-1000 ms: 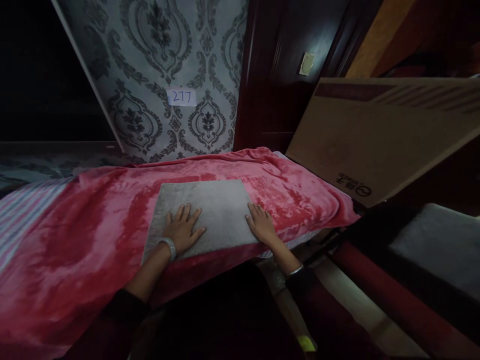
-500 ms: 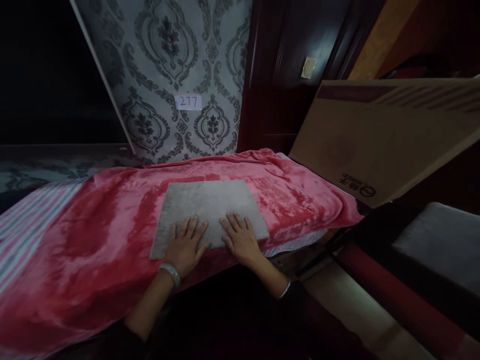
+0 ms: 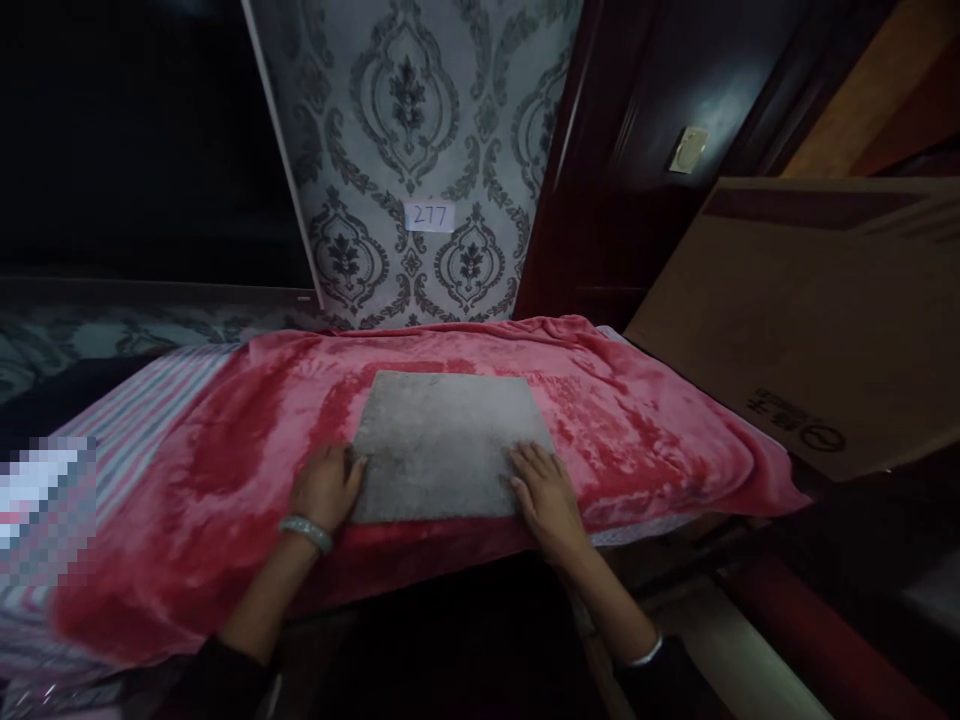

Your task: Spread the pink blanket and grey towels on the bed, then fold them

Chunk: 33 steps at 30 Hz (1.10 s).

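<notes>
grey cloth (image 3: pixel 448 440) lies flat between both hands' fingers (image 3: pixel 352 470).

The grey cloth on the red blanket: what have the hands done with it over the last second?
Both hands slid outward: the left hand now sits at the grey cloth's left edge, the right hand at its lower right corner. The cloth stayed flat on the red blanket; nothing was lifted.

Single head-worn camera is looking forward and down, sitting close over the pink plush blanket (image 3: pixel 600 420). It is facing the grey damask-patterned wallpaper (image 3: pixel 420 130) straight ahead.
</notes>
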Motion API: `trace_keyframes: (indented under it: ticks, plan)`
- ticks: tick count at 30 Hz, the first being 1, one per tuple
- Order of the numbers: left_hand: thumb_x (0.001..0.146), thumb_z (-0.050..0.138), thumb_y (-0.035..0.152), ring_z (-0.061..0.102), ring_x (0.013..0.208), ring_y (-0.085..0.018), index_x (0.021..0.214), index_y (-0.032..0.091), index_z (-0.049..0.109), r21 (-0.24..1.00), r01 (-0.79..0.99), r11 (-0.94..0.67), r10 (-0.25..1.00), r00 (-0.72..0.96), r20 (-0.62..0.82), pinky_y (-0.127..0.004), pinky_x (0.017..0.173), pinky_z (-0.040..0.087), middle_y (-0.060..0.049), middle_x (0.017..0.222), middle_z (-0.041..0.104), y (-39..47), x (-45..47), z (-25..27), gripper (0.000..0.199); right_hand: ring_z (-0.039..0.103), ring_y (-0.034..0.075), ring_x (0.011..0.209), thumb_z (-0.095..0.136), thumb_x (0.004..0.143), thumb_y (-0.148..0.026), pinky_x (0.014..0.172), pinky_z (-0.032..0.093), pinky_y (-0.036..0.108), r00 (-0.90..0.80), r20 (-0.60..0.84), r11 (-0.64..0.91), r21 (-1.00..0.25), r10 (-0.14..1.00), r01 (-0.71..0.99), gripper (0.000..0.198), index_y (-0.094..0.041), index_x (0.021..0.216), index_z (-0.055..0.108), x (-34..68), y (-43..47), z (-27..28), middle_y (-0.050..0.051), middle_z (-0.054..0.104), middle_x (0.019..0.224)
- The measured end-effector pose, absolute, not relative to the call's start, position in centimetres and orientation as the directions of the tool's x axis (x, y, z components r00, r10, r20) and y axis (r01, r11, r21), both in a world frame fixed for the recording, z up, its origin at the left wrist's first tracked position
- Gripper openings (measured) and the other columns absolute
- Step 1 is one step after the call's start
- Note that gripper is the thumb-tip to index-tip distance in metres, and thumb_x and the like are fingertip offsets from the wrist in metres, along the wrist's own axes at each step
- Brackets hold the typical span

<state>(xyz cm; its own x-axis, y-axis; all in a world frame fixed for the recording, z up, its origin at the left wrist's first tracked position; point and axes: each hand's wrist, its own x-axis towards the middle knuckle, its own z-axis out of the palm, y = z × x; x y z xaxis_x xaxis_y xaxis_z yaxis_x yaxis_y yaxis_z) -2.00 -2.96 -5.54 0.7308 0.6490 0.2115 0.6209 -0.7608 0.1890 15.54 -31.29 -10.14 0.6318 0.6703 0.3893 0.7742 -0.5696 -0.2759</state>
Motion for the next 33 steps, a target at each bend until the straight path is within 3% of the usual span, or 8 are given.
trace_keyframes:
  ticks: [3, 6, 11, 19, 22, 26, 30, 33]
  plan:
    - [0.093, 0.041, 0.045, 0.069, 0.089, -0.03, 0.1, 0.016, 0.066, 0.225, 0.71, -0.667, 0.739, 0.669, 0.082, -0.036, 0.076, 0.052, -0.014, 0.092, 0.072, -2.3, -1.5, -5.1, 0.039, 0.035, 0.027, 0.145, 0.036, 0.102, -0.032, 0.118, 0.029, 0.05, 0.665, 0.383, -0.605, -0.281, 0.641, 0.745, 0.048, -0.02, 0.145, 0.054, 16.9, -30.9, -9.7, 0.01, 0.046, 0.153]
    - [0.092, 0.035, 0.038, 0.069, 0.09, -0.028, 0.094, 0.018, 0.065, 0.33, 0.652, -0.683, 0.716, 0.687, 0.125, -0.034, 0.076, 0.049, -0.013, 0.093, 0.073, -1.9, -1.5, -6.0, 0.036, 0.032, 0.028, 0.147, 0.041, 0.101, -0.033, 0.118, 0.028, 0.051, 0.648, 0.321, -0.61, -0.221, 0.691, 0.76, 0.049, -0.024, 0.149, 0.049, 16.6, -30.2, -10.2, 0.007, 0.04, 0.158]
    - [0.086, 0.031, 0.044, 0.064, 0.072, -0.023, 0.068, 0.023, 0.053, 0.494, 0.562, -0.664, 0.693, 0.71, 0.125, -0.031, 0.069, 0.044, -0.006, 0.069, 0.065, -0.6, -2.3, -7.2, 0.036, 0.025, 0.028, 0.15, 0.044, 0.101, -0.034, 0.12, 0.022, 0.053, 0.645, 0.269, -0.628, -0.155, 0.715, 0.762, 0.052, -0.027, 0.153, 0.043, 15.5, -30.0, -10.9, 0.004, 0.032, 0.162]
    - [0.087, 0.036, 0.061, 0.059, 0.067, -0.023, 0.062, 0.022, 0.054, 0.411, 0.632, -0.657, 0.685, 0.728, -0.026, -0.032, 0.062, 0.037, -0.007, 0.064, 0.058, 1.9, 2.2, -3.4, 0.05, 0.027, 0.027, 0.149, 0.036, 0.103, -0.034, 0.12, 0.024, 0.05, 0.661, 0.159, -0.631, -0.204, 0.733, 0.749, 0.052, -0.024, 0.154, 0.041, 18.2, -27.8, -6.6, 0.009, 0.034, 0.161]
    - [0.087, 0.044, 0.048, 0.061, 0.076, -0.027, 0.067, 0.02, 0.059, 0.379, 0.676, -0.632, 0.726, 0.687, -0.014, -0.033, 0.067, 0.042, -0.01, 0.069, 0.06, 2.7, 5.0, -3.3, 0.037, 0.02, 0.029, 0.152, 0.038, 0.104, -0.039, 0.12, 0.021, 0.053, 0.653, 0.135, -0.63, -0.178, 0.745, 0.756, 0.055, -0.027, 0.157, 0.034, 18.5, -25.6, -5.7, 0.007, 0.025, 0.164]
    - [0.089, 0.039, 0.032, 0.064, 0.081, -0.025, 0.071, 0.019, 0.061, 0.397, 0.668, -0.63, 0.721, 0.692, -0.021, -0.031, 0.07, 0.045, -0.009, 0.074, 0.063, 3.5, 5.6, -4.7, 0.031, 0.015, 0.031, 0.152, 0.038, 0.103, -0.047, 0.119, 0.019, 0.058, 0.635, 0.059, -0.623, -0.141, 0.77, 0.769, 0.056, -0.035, 0.158, 0.029, 18.0, -24.3, -6.9, 0.002, 0.019, 0.166]
    - [0.092, 0.037, 0.035, 0.066, 0.078, -0.022, 0.073, 0.018, 0.063, 0.385, 0.653, -0.652, 0.697, 0.716, -0.034, -0.028, 0.067, 0.047, -0.006, 0.074, 0.065, 4.3, 4.6, -4.7, 0.037, 0.016, 0.031, 0.152, 0.036, 0.104, -0.048, 0.118, 0.02, 0.058, 0.622, 0.022, -0.613, -0.149, 0.783, 0.776, 0.055, -0.036, 0.157, 0.03, 18.3, -24.6, -7.5, 0.002, 0.019, 0.166]
    - [0.09, 0.044, 0.035, 0.068, 0.087, -0.027, 0.087, 0.012, 0.069, 0.325, 0.662, -0.676, 0.698, 0.716, -0.008, -0.033, 0.075, 0.051, -0.013, 0.089, 0.07, 4.6, 5.6, -2.7, 0.034, 0.023, 0.028, 0.151, 0.032, 0.105, -0.047, 0.118, 0.025, 0.052, 0.612, -0.019, -0.6, -0.218, 0.791, 0.77, 0.055, -0.03, 0.158, 0.032, 19.9, -24.2, -5.8, 0.007, 0.028, 0.163]
